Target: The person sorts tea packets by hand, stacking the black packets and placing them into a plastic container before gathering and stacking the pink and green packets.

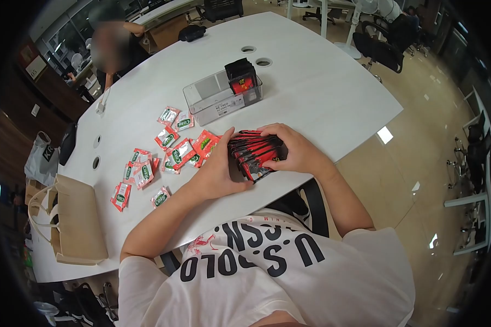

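We look down at a white table, our two hands meeting near its close edge around a bundle of black-and-red packets; take that bundle as the middle of the clock. Our left hand cups it from 9 o'clock, thumb and fingers set wide apart and curved about its end. Our right hand grips it from 3 o'clock, fingers over the far side, thumb pressed on the near face. The packets are layered like a loose fan, so we judge that both hands are needed to keep them from sliding apart. Whether the bundle rests on the table, we cannot tell.

At 11 o'clock, near us, sits a clear plastic box. More black packets stand upright at its right end, probably propped by the walls; its nearness seems to suit easy reach. From 8 to 10 o'clock, orange-and-white sachets lie scattered, some overlapping, perhaps kept aside from the bundle; the nearest is just beside our left hand. Farther off at 8 o'clock stands a tan bag. Across the table, at 10 o'clock, sits another person.
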`<state>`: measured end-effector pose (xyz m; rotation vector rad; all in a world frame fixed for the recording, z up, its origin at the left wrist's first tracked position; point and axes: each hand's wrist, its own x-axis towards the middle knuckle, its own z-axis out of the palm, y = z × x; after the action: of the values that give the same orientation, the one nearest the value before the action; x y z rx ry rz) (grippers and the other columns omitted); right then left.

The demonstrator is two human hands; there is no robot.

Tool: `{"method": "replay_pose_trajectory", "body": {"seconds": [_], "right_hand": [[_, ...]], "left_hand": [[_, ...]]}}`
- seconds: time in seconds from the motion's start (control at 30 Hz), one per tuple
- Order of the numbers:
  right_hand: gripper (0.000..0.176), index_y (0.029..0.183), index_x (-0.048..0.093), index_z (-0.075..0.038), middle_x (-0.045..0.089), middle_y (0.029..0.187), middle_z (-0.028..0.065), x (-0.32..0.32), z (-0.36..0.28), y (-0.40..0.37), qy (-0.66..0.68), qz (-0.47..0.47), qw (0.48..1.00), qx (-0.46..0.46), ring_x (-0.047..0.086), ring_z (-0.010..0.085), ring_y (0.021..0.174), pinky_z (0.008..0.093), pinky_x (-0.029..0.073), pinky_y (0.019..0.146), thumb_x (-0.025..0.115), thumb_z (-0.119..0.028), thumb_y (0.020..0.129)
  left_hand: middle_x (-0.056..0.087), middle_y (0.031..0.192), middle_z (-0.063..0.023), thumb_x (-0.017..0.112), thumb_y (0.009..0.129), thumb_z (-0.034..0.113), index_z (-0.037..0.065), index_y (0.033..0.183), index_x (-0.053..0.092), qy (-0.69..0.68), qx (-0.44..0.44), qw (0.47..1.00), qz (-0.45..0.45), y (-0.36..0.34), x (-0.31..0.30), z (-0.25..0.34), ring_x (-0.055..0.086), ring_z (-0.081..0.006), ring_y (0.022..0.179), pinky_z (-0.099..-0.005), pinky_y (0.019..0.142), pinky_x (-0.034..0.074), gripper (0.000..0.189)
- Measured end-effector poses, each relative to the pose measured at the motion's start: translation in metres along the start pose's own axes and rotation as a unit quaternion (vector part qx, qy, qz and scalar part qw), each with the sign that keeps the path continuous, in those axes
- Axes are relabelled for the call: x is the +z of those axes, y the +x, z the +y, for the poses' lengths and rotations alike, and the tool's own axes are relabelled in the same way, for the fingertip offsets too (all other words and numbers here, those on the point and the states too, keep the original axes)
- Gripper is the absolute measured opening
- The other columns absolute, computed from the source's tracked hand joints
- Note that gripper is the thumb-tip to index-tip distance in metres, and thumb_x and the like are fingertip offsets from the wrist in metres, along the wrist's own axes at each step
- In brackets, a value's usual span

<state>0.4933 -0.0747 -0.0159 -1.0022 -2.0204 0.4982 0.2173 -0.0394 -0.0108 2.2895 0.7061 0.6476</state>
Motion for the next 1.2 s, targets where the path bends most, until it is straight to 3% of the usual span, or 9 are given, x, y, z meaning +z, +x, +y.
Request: {"method": "replay_pose_trajectory", "body": {"seconds": [0.13, 0.27, 0.4, 0.6, 0.7, 0.9, 1.0, 1.1, 1.2], "right_hand": [[0.078, 0.134, 0.054, -0.007, 0.062, 0.139, 0.0135, 0.002, 0.001, -0.001, 0.076, -0.009, 0.996, 0.038, 0.063, 0.0325, 0.125, 0.0409, 0.050, 0.111, 0.096, -0.014, 0.069], [0.085, 0.138, 0.051, -0.007, 0.062, 0.136, 0.0144, -0.001, -0.002, 0.001, 0.004, 0.011, 1.000, -0.010, 0.063, 0.0339, 0.125, 0.0406, 0.052, 0.108, 0.098, -0.015, 0.067], [0.090, 0.141, 0.049, -0.007, 0.062, 0.135, 0.0164, 0.002, 0.004, 0.004, -0.015, 0.044, 0.999, 0.005, 0.063, 0.0369, 0.123, 0.0425, 0.053, 0.106, 0.098, -0.018, 0.067], [0.092, 0.143, 0.049, -0.005, 0.061, 0.136, 0.0168, 0.002, 0.005, 0.004, 0.018, 0.076, 0.997, 0.026, 0.062, 0.0350, 0.126, 0.0427, 0.051, 0.108, 0.099, -0.020, 0.067], [0.091, 0.142, 0.049, -0.005, 0.060, 0.135, 0.0167, 0.001, 0.004, 0.005, 0.017, 0.082, 0.996, 0.029, 0.062, 0.0359, 0.126, 0.0431, 0.052, 0.107, 0.099, -0.022, 0.068], [0.089, 0.141, 0.050, -0.008, 0.056, 0.140, 0.0153, 0.001, 0.002, 0.006, -0.023, 0.051, 0.998, -0.016, 0.059, 0.0352, 0.127, 0.0427, 0.051, 0.108, 0.098, -0.019, 0.067], [0.089, 0.141, 0.050, -0.009, 0.055, 0.141, 0.0151, 0.001, 0.000, 0.005, -0.030, 0.043, 0.998, -0.014, 0.059, 0.0357, 0.127, 0.0428, 0.051, 0.109, 0.097, -0.017, 0.065], [0.092, 0.142, 0.049, -0.009, 0.055, 0.141, 0.0147, 0.001, 0.000, 0.005, -0.029, 0.041, 0.999, -0.005, 0.059, 0.0353, 0.128, 0.0424, 0.051, 0.109, 0.097, -0.017, 0.065], [0.104, 0.148, 0.043, -0.008, 0.057, 0.140, 0.0158, 0.002, 0.002, 0.004, -0.019, 0.041, 0.999, 0.018, 0.061, 0.0325, 0.128, 0.0411, 0.049, 0.112, 0.100, -0.017, 0.062]], "left_hand": [[0.048, 0.148, -0.0252, 0.080, 0.076, -0.001, -0.001, 0.164, -0.004, -0.039, -0.023, 0.999, 0.012, 0.004, 0.010, 0.002, 0.054, -0.0340, 0.137, -0.0430, 0.118, 0.041, 0.122], [0.046, 0.151, -0.0245, 0.075, 0.079, -0.004, 0.001, 0.165, -0.008, -0.020, -0.068, 0.997, 0.004, 0.019, 0.008, 0.010, 0.058, -0.0345, 0.134, -0.0422, 0.114, 0.046, 0.120], [0.034, 0.160, -0.0271, 0.072, 0.081, -0.009, 0.006, 0.166, -0.012, -0.040, -0.022, 0.998, 0.052, 0.032, 0.016, -0.001, 0.056, -0.0343, 0.138, -0.0386, 0.109, 0.052, 0.120], [0.028, 0.164, -0.0295, 0.078, 0.084, -0.004, 0.007, 0.166, -0.015, -0.125, 0.007, 0.987, 0.100, 0.032, 0.027, -0.008, 0.049, -0.0335, 0.144, -0.0414, 0.115, 0.048, 0.124], [0.028, 0.163, -0.0335, 0.083, 0.083, 0.005, -0.002, 0.164, -0.012, -0.127, 0.007, 0.987, 0.098, 0.033, 0.025, -0.010, 0.050, -0.0376, 0.144, -0.0426, 0.120, 0.040, 0.125], [0.034, 0.159, -0.0317, 0.083, 0.084, 0.003, -0.003, 0.164, -0.007, -0.110, -0.005, 0.992, 0.054, 0.033, 0.019, -0.002, 0.050, -0.0375, 0.142, -0.0424, 0.120, 0.041, 0.120], [0.037, 0.157, -0.0248, 0.079, 0.086, -0.003, 0.002, 0.166, -0.005, -0.079, -0.012, 0.995, 0.056, 0.030, 0.022, -0.004, 0.048, -0.0329, 0.145, -0.0407, 0.119, 0.043, 0.116], [0.030, 0.165, -0.0265, 0.079, 0.086, -0.005, 0.004, 0.167, -0.006, -0.040, 0.035, 0.996, 0.073, 0.029, 0.023, -0.001, 0.040, -0.0337, 0.151, -0.0416, 0.119, 0.043, 0.118], [0.023, 0.169, -0.0276, 0.081, 0.084, -0.006, 0.008, 0.168, -0.011, -0.123, 0.025, 0.989, 0.077, 0.031, 0.026, -0.015, 0.033, -0.0340, 0.155, -0.0432, 0.119, 0.043, 0.124]]}}
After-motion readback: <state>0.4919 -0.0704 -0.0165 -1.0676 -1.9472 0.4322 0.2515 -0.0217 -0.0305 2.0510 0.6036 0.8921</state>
